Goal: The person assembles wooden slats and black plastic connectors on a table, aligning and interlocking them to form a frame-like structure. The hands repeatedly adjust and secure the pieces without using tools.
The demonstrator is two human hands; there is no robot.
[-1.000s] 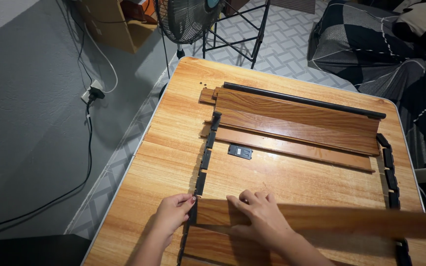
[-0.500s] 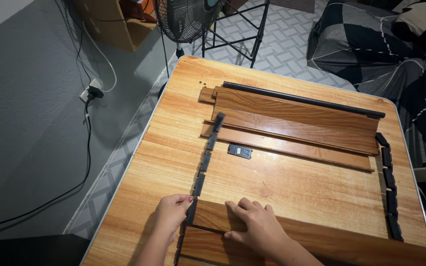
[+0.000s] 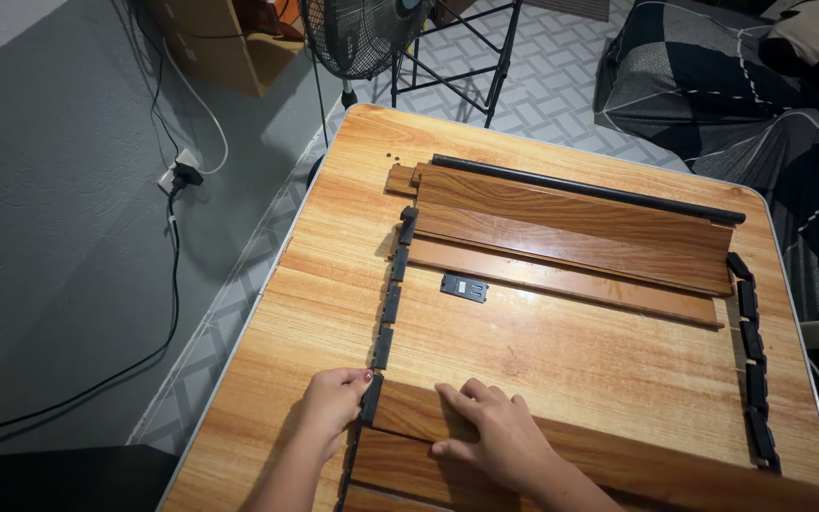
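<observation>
The left hand (image 3: 334, 408) pinches the black clip (image 3: 372, 398) at the near slat's (image 3: 618, 455) left end, its grip narrow around it. The right hand (image 3: 495, 436) lies flat and open on that slat, fingers spread, pressing it to the desk (image 3: 324, 284). The clip chain (image 3: 391, 294) runs away up the left side. More slats (image 3: 571, 228) lie at the far end, a small black plate (image 3: 464, 287) between.

Smooth wood slat (image 3: 580, 450), matt black clip (image 3: 372, 398)
</observation>
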